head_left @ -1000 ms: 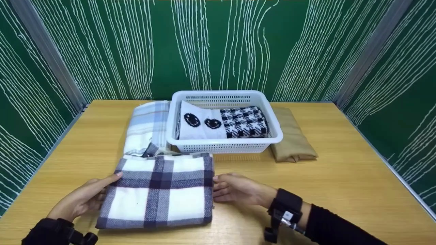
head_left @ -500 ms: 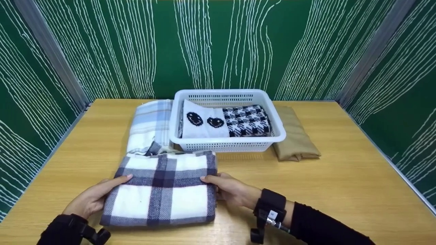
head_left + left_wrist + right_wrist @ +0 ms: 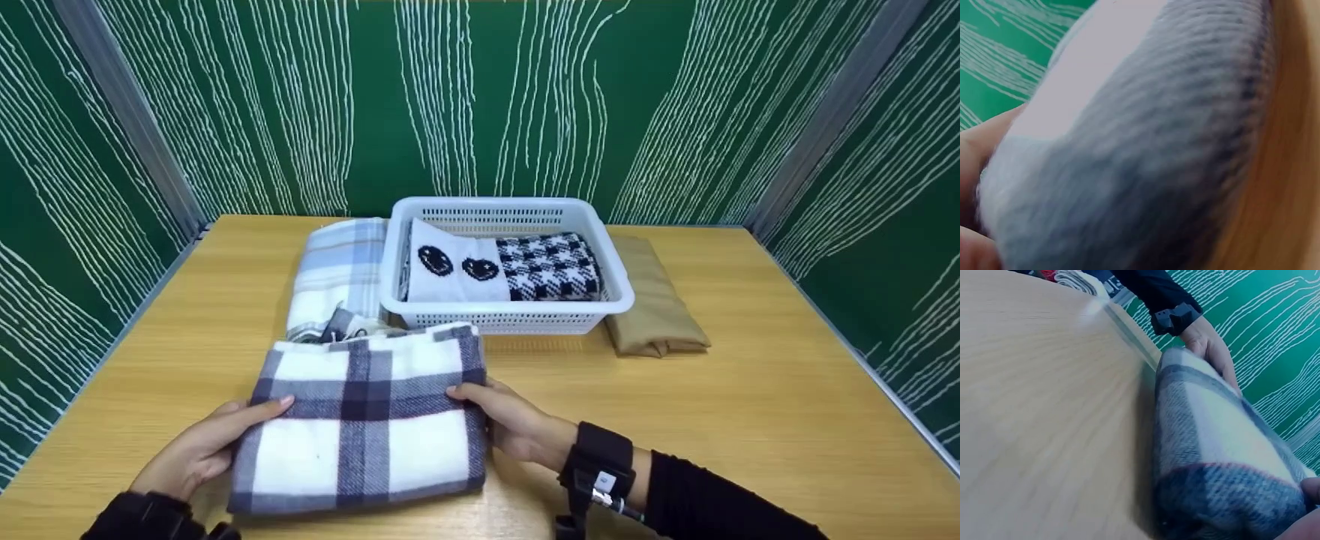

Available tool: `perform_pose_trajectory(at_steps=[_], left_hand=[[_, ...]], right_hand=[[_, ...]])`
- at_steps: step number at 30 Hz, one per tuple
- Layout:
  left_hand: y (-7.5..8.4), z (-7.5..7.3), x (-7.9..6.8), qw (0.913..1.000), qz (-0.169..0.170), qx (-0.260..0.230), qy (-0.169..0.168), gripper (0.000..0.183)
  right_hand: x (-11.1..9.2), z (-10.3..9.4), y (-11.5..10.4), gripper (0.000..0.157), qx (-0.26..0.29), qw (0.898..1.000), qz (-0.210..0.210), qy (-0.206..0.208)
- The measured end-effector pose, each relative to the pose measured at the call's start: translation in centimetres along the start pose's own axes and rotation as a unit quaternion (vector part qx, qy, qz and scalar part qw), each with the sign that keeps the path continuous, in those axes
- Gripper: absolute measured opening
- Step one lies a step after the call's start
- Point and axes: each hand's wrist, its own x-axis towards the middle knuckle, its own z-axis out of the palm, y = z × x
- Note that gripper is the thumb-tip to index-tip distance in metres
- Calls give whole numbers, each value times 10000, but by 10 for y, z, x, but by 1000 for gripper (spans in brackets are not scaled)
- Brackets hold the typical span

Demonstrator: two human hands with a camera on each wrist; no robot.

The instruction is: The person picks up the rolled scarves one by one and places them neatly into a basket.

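Between my two hands is a folded plaid scarf (image 3: 364,420) in white, grey and dark purple. My left hand (image 3: 214,442) grips its left side, thumb on top and fingers hidden underneath. On the opposite side my right hand (image 3: 517,420) holds it the same way, thumb over the upper face. In the right wrist view the scarf (image 3: 1224,439) shows as a thick soft bundle close over the wood. The left wrist view has its rounded, blurred folded edge (image 3: 1145,146) filling most of the picture. A bit of fringe (image 3: 345,324) sticks out at its far edge.
Behind the scarf stands a white plastic basket (image 3: 510,309) holding a white knit piece with black eye shapes (image 3: 457,285) and a black-and-white houndstooth piece (image 3: 551,266). A light blue plaid cloth (image 3: 337,262) lies left of it, a folded tan cloth (image 3: 652,307) right. Green walls (image 3: 525,97) enclose the table (image 3: 772,390).
My right hand has gone from beside the scarf to gripping its edge with the thumb on top. The left thumb lies further over it, and the scarf's far right corner has risen slightly.
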Motion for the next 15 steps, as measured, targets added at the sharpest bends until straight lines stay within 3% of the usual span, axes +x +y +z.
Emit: perform_pose_trajectory(at_steps=[3,7,11,15], left_hand=[[-1,7,-9,9999,47,114,-47,20],[4,17,-23,9999,-89,68,-114,42],[20,27,-40,9988,-209,-83,-424,65],[40,36,-55,9963,-29,-197,-834,62]], right_hand=[[-7,-3,0,49,143,9998,26,-99],[-19,-6,-7,48,219,9995,-1,-246],[-38,-8,-22,47,212,9992,-46,-341],[-56,-14,-43,40,214,9989,-78,-400]])
